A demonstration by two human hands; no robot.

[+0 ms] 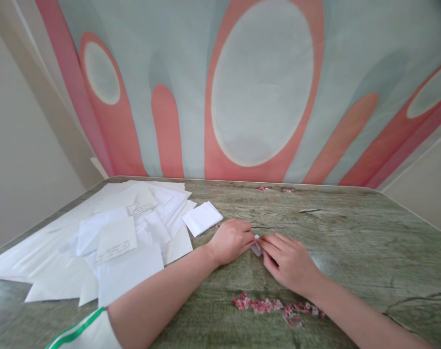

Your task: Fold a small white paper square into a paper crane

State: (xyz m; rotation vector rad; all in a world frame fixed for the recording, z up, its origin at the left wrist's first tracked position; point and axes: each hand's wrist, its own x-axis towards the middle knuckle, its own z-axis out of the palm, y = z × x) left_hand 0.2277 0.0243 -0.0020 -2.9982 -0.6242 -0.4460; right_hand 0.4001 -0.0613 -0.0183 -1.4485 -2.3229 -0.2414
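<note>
- Soft, fairly even light filled the scene.
- Pale glare marked the tabletop (373, 252) beside the right hand (291, 265) and at near left.
- Wide-angle distortion stretched the far backdrop (191, 43).
- Print on the papers (117, 235) blurred.

Smooth paper piece (257, 248), matt paper sheets (129, 274); wood-grain tabletop (358, 237)

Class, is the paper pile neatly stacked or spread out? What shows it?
Spread out: the sheets overlap at varied angles, corners jutting.
</note>
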